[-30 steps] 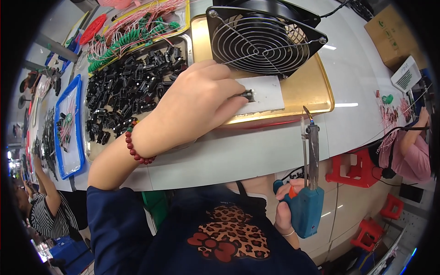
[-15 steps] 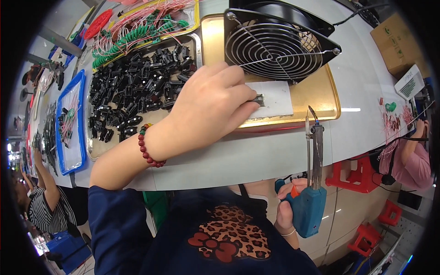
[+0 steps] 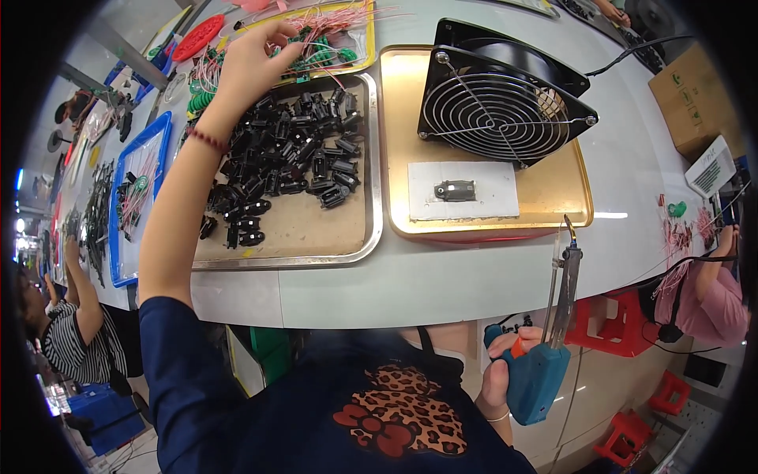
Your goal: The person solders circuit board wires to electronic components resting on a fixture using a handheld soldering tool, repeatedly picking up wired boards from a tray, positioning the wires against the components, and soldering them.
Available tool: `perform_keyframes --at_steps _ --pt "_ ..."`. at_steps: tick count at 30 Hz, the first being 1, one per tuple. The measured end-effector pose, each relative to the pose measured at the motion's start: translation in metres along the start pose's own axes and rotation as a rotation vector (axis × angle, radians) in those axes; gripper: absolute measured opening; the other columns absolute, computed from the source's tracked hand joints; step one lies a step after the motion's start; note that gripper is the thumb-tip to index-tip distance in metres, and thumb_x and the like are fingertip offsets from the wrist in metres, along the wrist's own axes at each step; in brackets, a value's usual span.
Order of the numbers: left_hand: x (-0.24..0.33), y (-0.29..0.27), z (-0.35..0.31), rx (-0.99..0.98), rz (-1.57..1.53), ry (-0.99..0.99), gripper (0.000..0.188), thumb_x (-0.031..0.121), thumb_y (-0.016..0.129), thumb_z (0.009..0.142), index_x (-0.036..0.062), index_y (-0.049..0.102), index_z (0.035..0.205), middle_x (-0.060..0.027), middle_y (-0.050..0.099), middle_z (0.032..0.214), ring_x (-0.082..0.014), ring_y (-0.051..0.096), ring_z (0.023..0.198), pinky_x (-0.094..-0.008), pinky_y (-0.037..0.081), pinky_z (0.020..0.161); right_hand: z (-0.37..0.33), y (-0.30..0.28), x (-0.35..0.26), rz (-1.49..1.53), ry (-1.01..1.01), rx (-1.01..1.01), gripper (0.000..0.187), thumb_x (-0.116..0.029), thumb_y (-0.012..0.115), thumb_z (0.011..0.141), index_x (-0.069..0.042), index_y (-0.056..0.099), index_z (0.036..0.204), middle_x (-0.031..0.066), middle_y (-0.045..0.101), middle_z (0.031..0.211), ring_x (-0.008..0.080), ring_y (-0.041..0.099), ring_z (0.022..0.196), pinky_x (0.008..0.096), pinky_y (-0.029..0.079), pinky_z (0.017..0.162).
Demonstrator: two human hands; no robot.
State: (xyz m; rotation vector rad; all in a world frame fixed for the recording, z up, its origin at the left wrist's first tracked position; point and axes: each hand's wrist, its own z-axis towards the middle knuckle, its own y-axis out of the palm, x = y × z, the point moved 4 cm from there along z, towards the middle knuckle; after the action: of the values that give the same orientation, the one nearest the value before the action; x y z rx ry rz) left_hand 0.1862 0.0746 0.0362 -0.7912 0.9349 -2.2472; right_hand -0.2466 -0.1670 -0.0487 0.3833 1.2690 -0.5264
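My left hand [image 3: 257, 67] reaches over the yellow-rimmed tray [image 3: 370, 35] of green coils and pink-white wires [image 3: 324, 51]. Its fingers are bent, with a gap between thumb and forefinger, and nothing shows in them. Near the table's front edge, my right hand [image 3: 497, 371] grips a blue soldering gun [image 3: 534, 383] with an orange trigger, its tip pointing up. One small black plastic housing [image 3: 455, 190] lies on a white pad [image 3: 422, 205] in the gold tray [image 3: 395, 158]. Many similar black housings [image 3: 276, 150] fill part of the metal tray [image 3: 368, 245], beneath my left forearm.
A black fan with a wire grille [image 3: 497, 118] stands on the back of the gold tray. Blue-rimmed tray [image 3: 118, 261] at left holds wires. A cardboard box [image 3: 695, 103] sits far right. Red stools [image 3: 616, 324] stand on the floor; other people work at both sides.
My left hand has left the black housing on the white pad and moved left and away, over the wire tray. The soldering gun stays in my right hand. The view has shifted slightly.
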Motion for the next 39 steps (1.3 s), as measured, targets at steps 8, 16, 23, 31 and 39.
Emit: perform_keyframes --at_steps 8,16,23,31,39 --pt "0.012 0.033 0.013 -0.01 0.03 0.24 0.012 0.017 0.065 0.083 0.0077 0.068 0.091 -0.0084 0.069 0.086 -0.027 0.065 0.082 -0.0373 0.051 0.077 -0.008 -0.005 0.006 -0.015 -0.028 0.027 0.043 -0.019 0.067 0.084 -0.003 0.042 0.116 0.0087 0.051 0.093 0.0151 0.055 0.073 0.0289 0.046 0.067" --pt "0.03 0.088 0.024 -0.195 0.195 0.51 0.023 0.016 0.054 0.089 0.0032 0.071 0.097 -0.0141 0.07 0.097 -0.0311 0.063 0.099 -0.0422 0.051 0.087 -0.003 0.001 0.007 0.027 0.029 -0.029 0.044 -0.02 0.067 0.085 -0.002 0.042 0.117 0.0076 0.047 0.096 0.0145 0.055 0.075 0.0288 0.047 0.068" --pt "0.026 0.11 0.04 -0.491 0.495 0.28 0.025 0.025 0.059 0.083 0.0041 0.071 0.087 -0.0165 0.071 0.092 -0.0351 0.065 0.095 -0.0483 0.051 0.084 -0.01 0.001 0.013 0.046 0.048 -0.028 0.046 -0.019 0.067 0.085 -0.002 0.043 0.119 0.0076 0.047 0.097 0.0146 0.055 0.078 0.0288 0.047 0.072" --pt "0.01 0.085 0.043 -0.232 0.118 0.207 0.032 0.009 0.063 0.07 0.0038 0.067 0.102 -0.0178 0.068 0.094 -0.0342 0.065 0.093 -0.042 0.052 0.085 -0.01 -0.006 0.024 0.017 0.057 -0.05 0.045 -0.017 0.067 0.084 -0.002 0.044 0.12 0.0071 0.049 0.096 0.0143 0.056 0.077 0.0296 0.047 0.073" --pt "0.01 0.062 0.052 -0.22 0.095 0.133 0.03 0.021 0.067 0.086 0.0037 0.066 0.11 -0.0159 0.068 0.09 -0.0301 0.065 0.078 -0.0364 0.051 0.075 -0.005 0.001 0.02 -0.042 0.025 -0.065 0.044 -0.017 0.067 0.083 -0.003 0.046 0.118 0.0064 0.05 0.094 0.014 0.057 0.076 0.0287 0.047 0.072"
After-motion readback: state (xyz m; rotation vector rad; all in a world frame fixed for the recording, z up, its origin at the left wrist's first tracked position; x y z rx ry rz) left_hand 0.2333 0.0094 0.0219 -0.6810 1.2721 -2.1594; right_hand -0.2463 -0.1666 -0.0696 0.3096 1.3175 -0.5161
